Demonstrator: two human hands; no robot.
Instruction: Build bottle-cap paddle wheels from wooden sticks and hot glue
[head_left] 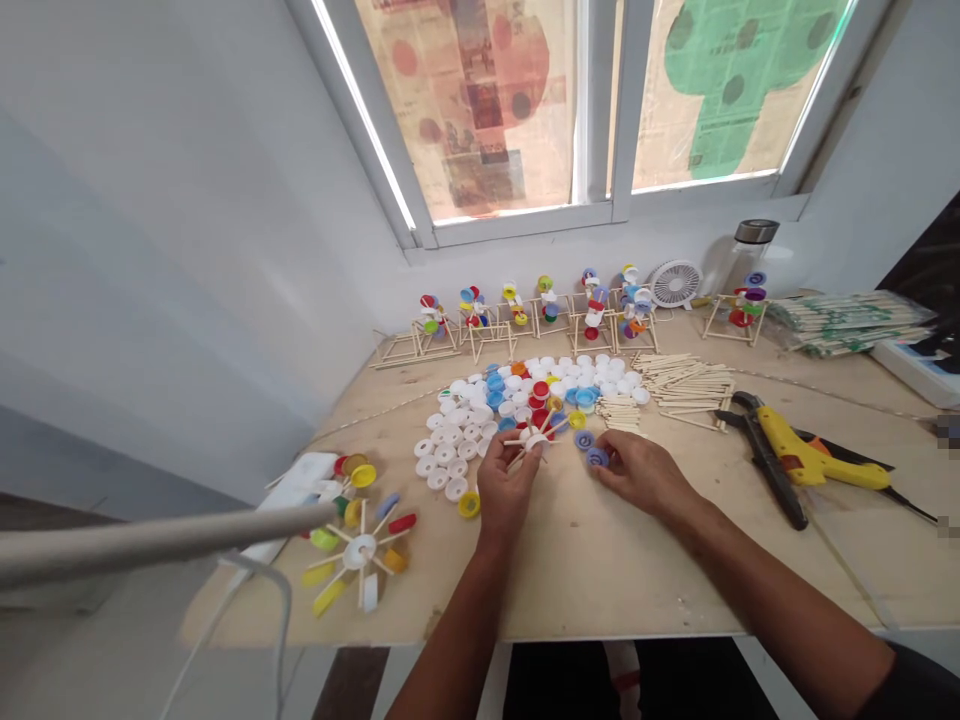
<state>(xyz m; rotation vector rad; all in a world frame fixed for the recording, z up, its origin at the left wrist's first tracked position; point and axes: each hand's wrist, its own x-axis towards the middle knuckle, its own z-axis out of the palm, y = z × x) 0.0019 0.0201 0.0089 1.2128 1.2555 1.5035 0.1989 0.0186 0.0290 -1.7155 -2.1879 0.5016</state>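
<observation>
Landmark: white cap pile [450,440], spread on the bench [570,570]
Left hand [508,490]: at the front right edge of the cap pile, fingers clamped on the spoked hub [535,441]
Right hand [643,474]: right of the cap pile, fingers bent at the near purple cap [597,457]; cannot tell whether gripped or only touched
Far purple cap [584,440]: just beside the near one
Capped wheel [360,552]: front left of the cap pile
Glue gun [817,462]: right of the cap pile, beyond the stick pile [686,385]
White fan [676,284]: behind and right of the cap pile
</observation>
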